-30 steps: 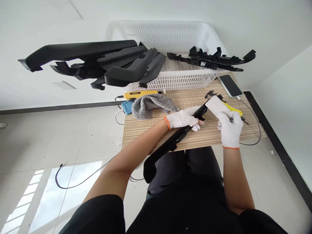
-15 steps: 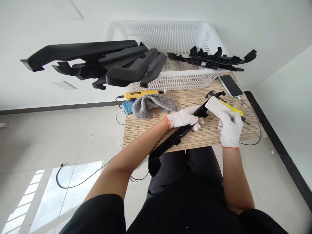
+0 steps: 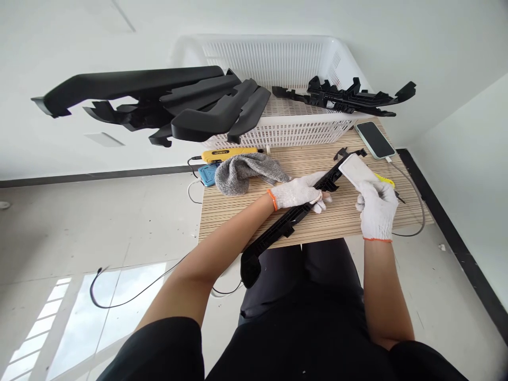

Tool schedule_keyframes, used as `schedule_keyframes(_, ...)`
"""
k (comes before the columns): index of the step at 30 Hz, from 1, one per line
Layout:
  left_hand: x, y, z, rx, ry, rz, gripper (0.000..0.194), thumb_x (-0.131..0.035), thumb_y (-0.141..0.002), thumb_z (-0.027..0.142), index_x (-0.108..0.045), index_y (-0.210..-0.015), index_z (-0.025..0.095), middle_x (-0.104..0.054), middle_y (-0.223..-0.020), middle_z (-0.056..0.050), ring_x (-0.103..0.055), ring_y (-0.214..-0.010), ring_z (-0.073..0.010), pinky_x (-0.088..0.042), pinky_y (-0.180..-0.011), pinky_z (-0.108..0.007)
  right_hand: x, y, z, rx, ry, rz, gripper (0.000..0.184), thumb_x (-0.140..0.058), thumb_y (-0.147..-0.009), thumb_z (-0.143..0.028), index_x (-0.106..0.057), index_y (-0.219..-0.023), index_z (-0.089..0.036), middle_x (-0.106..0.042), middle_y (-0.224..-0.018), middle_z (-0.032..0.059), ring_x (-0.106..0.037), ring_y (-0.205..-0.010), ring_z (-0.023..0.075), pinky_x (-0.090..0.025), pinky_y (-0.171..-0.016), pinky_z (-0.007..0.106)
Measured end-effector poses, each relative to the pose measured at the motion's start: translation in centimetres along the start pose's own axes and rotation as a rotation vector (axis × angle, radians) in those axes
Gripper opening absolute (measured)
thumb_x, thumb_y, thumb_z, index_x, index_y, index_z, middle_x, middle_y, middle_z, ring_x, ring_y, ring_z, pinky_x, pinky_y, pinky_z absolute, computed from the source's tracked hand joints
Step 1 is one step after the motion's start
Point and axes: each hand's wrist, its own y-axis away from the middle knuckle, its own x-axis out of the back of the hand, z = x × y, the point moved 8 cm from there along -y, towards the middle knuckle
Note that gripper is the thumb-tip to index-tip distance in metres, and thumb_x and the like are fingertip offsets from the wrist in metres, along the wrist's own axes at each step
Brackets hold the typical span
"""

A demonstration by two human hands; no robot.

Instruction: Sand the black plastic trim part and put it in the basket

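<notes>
My left hand point(image 3: 299, 191), in a white knit glove with an orange cuff, is closed around a long black plastic trim piece point(image 3: 273, 236). The piece lies diagonally across the table, its clips and ribs facing up and its rounded near end past the front edge. Gloved likewise, my right hand point(image 3: 378, 209) pinches a flat white rectangular block point(image 3: 358, 168), whose kind I cannot make out. That block is just right of the trim's far end; whether they touch is unclear. A yellow-handled tool point(image 3: 384, 180) lies partly hidden behind the block and my right hand.
A white plastic basket point(image 3: 301, 127) stands at the back, with several black trim pieces point(image 3: 214, 114) across its left and more clipped parts point(image 3: 349, 98) at its right. A grey cloth point(image 3: 234, 177), yellow power tool point(image 3: 226, 154), blue device point(image 3: 208, 173) and cabled phone point(image 3: 375, 139) lie on the table point(image 3: 222, 214).
My right hand has moved slightly to the right and down with the white block, showing more of the trim's far end. My left hand stays in place on the trim piece.
</notes>
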Motion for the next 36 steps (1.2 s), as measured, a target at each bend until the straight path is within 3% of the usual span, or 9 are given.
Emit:
schedule_keyframes(6, 0.0, 0.1, 0.0, -0.005, 0.032, -0.017, 0.067, -0.077, -0.084, 0.019, -0.049, -0.145, 0.018, -0.075, -0.103, -0.012, -0.075, -0.074, -0.0147, -0.064, -0.072, -0.029, 0.2, -0.1, -0.1, 0.008, 0.012, 0.034, 0.027, -0.08, -0.07, -0.031, -0.057, -0.08, -0.022, -0.06, -0.06, -0.0055, -0.054, -0.049, 0.0088, -0.044, -0.039, 0.017)
schedule_keyframes(10, 0.0, 0.1, 0.1, -0.01, 0.051, -0.024, 0.066, -0.078, -0.082, 0.017, -0.05, -0.142, 0.016, -0.074, -0.103, -0.013, -0.075, -0.075, -0.016, -0.065, -0.072, -0.031, -0.9, 0.1, 0.1, -0.013, 0.099, -0.112, 0.029, -0.083, -0.07, -0.032, -0.057, -0.08, -0.022, -0.058, -0.058, -0.0059, -0.055, -0.049, 0.0095, -0.045, -0.04, 0.017)
schedule_keyframes(14, -0.1, 0.0, -0.2, -0.029, 0.084, -0.059, 0.066, -0.075, -0.084, 0.016, -0.048, -0.144, 0.017, -0.073, -0.1, -0.011, -0.076, -0.078, -0.0168, -0.065, -0.073, -0.03, 0.0, 0.0, -0.1, 0.007, 0.074, -0.002, 0.027, -0.078, -0.073, -0.032, -0.055, -0.081, -0.023, -0.059, -0.06, -0.0063, -0.054, -0.048, 0.0087, -0.042, -0.038, 0.016)
schedule_keyframes(18, 0.0, -0.1, -0.5, -0.039, 0.09, -0.084, 0.066, -0.073, -0.085, 0.016, -0.046, -0.144, 0.016, -0.073, -0.102, -0.012, -0.075, -0.08, -0.0164, -0.065, -0.075, -0.031, -0.9, 0.0, 0.1, -0.016, 0.133, -0.115, 0.029, -0.082, -0.071, -0.032, -0.056, -0.081, -0.022, -0.058, -0.057, -0.0059, -0.055, -0.049, 0.0095, -0.045, -0.041, 0.016)
schedule_keyframes(21, 0.0, -0.1, -0.5, -0.045, 0.112, -0.096, 0.069, -0.074, -0.084, 0.016, -0.045, -0.146, 0.017, -0.073, -0.102, -0.011, -0.075, -0.081, -0.0171, -0.065, -0.076, -0.033, -0.2, 0.0, -0.2, 0.001, 0.081, -0.021, 0.027, -0.079, -0.073, -0.032, -0.055, -0.081, -0.023, -0.057, -0.056, -0.0064, -0.054, -0.048, 0.0096, -0.043, -0.04, 0.016)
schedule_keyframes(25, 0.0, 0.0, -0.5, -0.066, 0.096, -0.118, 0.068, -0.073, -0.085, 0.015, -0.044, -0.146, 0.015, -0.073, -0.106, -0.014, -0.075, -0.081, -0.0173, -0.065, -0.077, -0.034, -1.0, 0.1, 0.1, -0.008, 0.13, -0.155, 0.031, -0.083, -0.071, -0.032, -0.055, -0.079, -0.022, -0.058, -0.056, -0.0063, -0.053, -0.048, 0.0093, -0.044, -0.041, 0.017)
schedule_keyframes(29, 0.2, -0.3, -0.9, -0.07, 0.109, -0.114, 0.066, -0.07, -0.091, 0.021, -0.041, -0.15, 0.017, -0.073, -0.105, -0.014, -0.077, -0.083, -0.0193, -0.065, -0.079, -0.038, -0.1, -0.1, -0.1, 0.009, 0.062, -0.054, 0.029, -0.08, -0.073, -0.032, -0.054, -0.081, -0.023, -0.06, -0.059, -0.006, -0.053, -0.048, 0.0094, -0.042, -0.039, 0.017)
schedule_keyframes(33, 0.3, -0.5, -1.0, -0.04, 0.092, -0.073, 0.054, -0.064, -0.095, 0.02, -0.045, -0.145, 0.015, -0.074, -0.103, -0.015, -0.077, -0.078, -0.0197, -0.065, -0.079, -0.04, -0.9, 0.0, 0.0, -0.003, 0.15, -0.157, 0.03, -0.083, -0.07, -0.032, -0.057, -0.081, -0.022, -0.059, -0.059, -0.0053, -0.055, -0.051, 0.0098, -0.046, -0.043, 0.018)
schedule_keyframes(36, 0.2, -0.4, -0.9, -0.034, 0.07, -0.067, 0.045, -0.061, -0.096, 0.019, -0.047, -0.138, 0.015, -0.074, -0.102, -0.013, -0.076, -0.077, -0.0181, -0.065, -0.08, -0.039, -0.1, -0.1, -0.1, 0.008, 0.084, -0.056, 0.028, -0.079, -0.073, -0.032, -0.056, -0.083, -0.023, -0.06, -0.061, -0.0057, -0.054, -0.049, 0.0095, -0.043, -0.04, 0.017)
